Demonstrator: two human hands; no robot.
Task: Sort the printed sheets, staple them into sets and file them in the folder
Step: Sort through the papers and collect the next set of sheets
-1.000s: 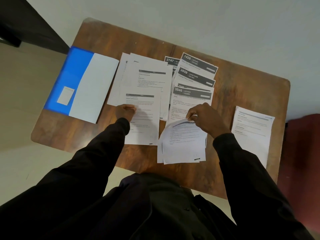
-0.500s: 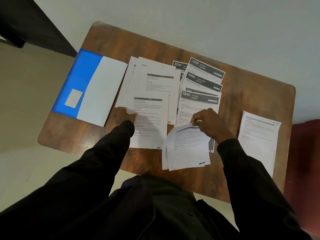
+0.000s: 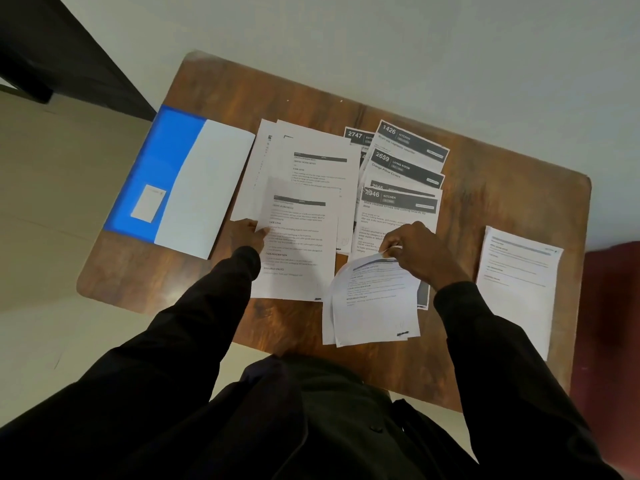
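Right hand (image 3: 424, 252) pinching near stack (image 3: 375, 306) top edge, left hand (image 3: 246, 234) pinching left sheet (image 3: 298, 258); peel one sheet only, keep piles apart.

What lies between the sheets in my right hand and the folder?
The white pile that the left hand touches lies between the held sheets and the folder; lifted over it, nothing visible blocks them.

A brown wooden table (image 3: 502, 202) stands between dark furniture (image 3: 69, 46) and a blurred maroon object (image 3: 613, 323).
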